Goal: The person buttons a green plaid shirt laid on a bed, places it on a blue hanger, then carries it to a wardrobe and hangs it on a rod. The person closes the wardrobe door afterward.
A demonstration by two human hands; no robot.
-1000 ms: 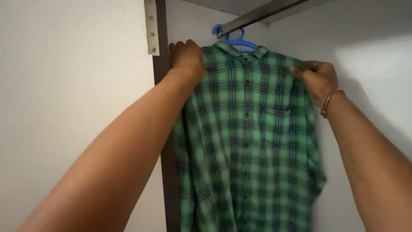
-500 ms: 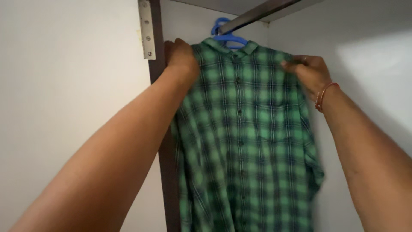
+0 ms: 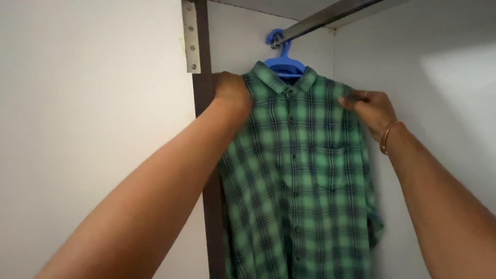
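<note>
Head view, looking up into a wardrobe: green plaid shirt (image 3: 299, 170) hangs on a blue hanger (image 3: 283, 58) from the rail (image 3: 330, 16). Left hand (image 3: 232, 93) closes on the shirt's left shoulder beside the door edge (image 3: 202, 67); right hand (image 3: 373, 107) pinches its right shoulder, apparently straightening it. White wall (image 3: 444, 103) stands close right of the shirt
</note>
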